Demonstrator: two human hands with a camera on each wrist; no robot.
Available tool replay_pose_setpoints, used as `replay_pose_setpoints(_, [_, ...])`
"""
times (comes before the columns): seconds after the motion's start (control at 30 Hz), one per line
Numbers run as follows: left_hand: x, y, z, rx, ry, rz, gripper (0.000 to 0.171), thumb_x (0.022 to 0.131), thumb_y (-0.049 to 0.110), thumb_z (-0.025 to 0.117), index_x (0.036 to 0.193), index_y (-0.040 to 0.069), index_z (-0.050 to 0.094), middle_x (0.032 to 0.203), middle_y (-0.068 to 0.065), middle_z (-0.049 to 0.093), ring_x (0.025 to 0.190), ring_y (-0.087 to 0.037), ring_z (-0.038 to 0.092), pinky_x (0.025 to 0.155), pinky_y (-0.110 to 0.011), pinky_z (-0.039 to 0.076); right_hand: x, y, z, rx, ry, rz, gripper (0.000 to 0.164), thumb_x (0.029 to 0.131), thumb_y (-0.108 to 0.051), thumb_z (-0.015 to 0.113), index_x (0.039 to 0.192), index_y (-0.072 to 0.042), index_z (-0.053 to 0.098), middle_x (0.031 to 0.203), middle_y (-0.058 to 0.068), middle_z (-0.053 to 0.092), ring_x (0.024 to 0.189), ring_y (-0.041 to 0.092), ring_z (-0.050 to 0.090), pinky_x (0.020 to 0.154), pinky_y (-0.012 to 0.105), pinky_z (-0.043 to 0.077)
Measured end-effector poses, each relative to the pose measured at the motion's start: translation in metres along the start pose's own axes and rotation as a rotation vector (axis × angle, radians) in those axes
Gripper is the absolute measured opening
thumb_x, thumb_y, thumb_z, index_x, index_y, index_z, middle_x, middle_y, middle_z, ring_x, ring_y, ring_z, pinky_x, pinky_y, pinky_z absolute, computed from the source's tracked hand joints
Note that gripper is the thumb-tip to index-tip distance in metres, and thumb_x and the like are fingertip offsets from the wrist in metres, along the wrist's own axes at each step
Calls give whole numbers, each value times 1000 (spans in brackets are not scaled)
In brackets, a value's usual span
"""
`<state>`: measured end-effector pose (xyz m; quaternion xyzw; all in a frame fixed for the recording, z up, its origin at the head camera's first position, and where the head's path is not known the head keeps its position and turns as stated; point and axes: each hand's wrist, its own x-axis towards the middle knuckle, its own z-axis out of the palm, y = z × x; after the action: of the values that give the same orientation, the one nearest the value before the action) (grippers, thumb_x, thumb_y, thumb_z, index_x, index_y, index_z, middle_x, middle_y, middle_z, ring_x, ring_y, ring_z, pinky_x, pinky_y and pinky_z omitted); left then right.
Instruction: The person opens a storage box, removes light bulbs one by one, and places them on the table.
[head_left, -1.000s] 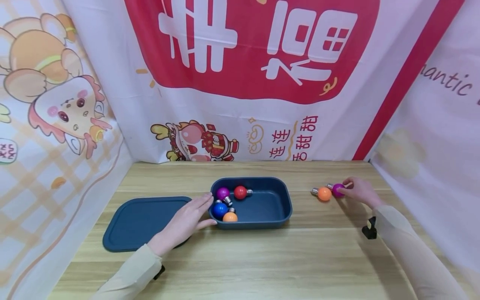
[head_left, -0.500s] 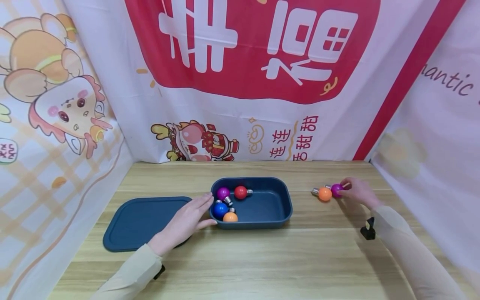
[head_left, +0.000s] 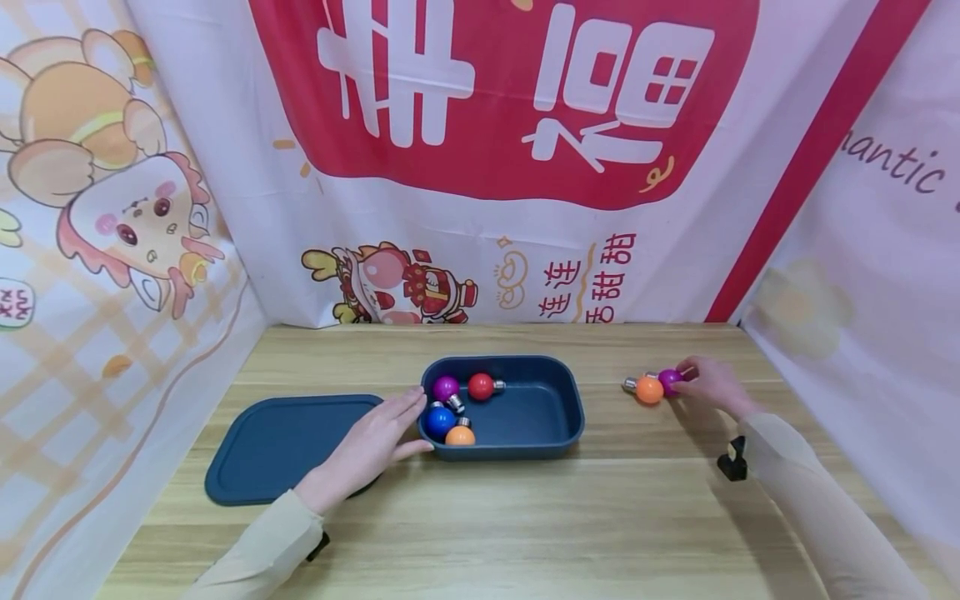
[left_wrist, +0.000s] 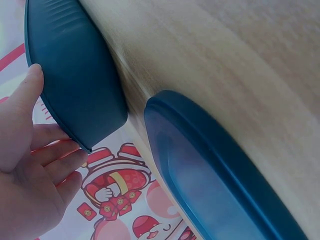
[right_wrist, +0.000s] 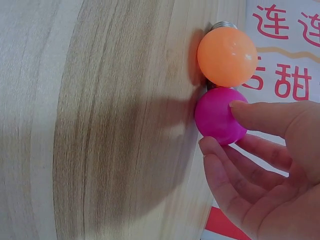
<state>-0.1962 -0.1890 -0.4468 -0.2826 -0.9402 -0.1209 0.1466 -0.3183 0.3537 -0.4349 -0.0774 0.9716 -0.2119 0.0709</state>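
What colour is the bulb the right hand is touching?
The bulb is magenta, clearest in the right wrist view.

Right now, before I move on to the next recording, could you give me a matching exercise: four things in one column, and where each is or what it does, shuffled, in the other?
Things:
1. Flat dark-blue lid with rounded corners
2. Round red bulb with a metal base
3. Left hand
4. Right hand

Places and states:
A. Holding a round purple bulb
B. Lying on the wood-grain table
C. Touching the deep dark-blue box at one end
D. Inside that box

Right pairs: 1-B, 2-D, 3-C, 4-A
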Motion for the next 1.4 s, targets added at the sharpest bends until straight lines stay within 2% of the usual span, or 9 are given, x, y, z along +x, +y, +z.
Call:
replay_pose_setpoints(0.17, [-1, 1, 0, -4, 5, 5, 72, 85, 44, 73, 139, 0, 55, 146, -19, 54, 134, -34, 54, 105, -55, 48, 0, -1, -1, 4, 2, -9, 45, 92, -23, 68, 118, 13, 58, 113, 34, 65, 102, 45, 64, 86, 53, 56])
replay_pose_setpoints(0.47, [0, 0, 0, -4, 5, 2, 72, 85, 44, 74, 139, 0, 55, 146, -20, 54, 134, -35, 54, 104, -55, 49, -1, 1, -3, 45, 5, -8, 50, 91, -21, 68, 121, 16, 54, 115, 37, 63, 103, 47, 64, 84, 48, 59])
replay_pose_setpoints(0.87, [0, 1, -1, -6, -6, -11, 72, 86, 44, 73, 140, 1, 55, 147, -19, 53, 134, -35, 54, 106, -55, 48, -6, -2, -10, 37, 21, -8, 51, 94, -22, 64, 125, 17, 52, 119, 40, 60, 107, 51, 61, 86, 54, 57])
replay_pose_setpoints(1.17, [0, 0, 0, -1, -11, -5, 72, 86, 45, 72, 140, 1, 55, 147, -19, 53, 135, -34, 54, 106, -55, 48, -6, -14, -21, 10, 83, -69, 50, 93, -21, 66, 123, 17, 55, 116, 38, 63, 108, 52, 60, 91, 60, 52])
replay_pose_setpoints(1.4, [0, -1, 0, 5, 2, 12, 72, 85, 44, 73, 139, 0, 55, 146, -20, 54, 134, -35, 54, 106, -55, 48, -6, -33, -27, -36, 105, -111, 50, 92, -25, 67, 124, 12, 58, 116, 33, 66, 107, 49, 63, 93, 60, 51])
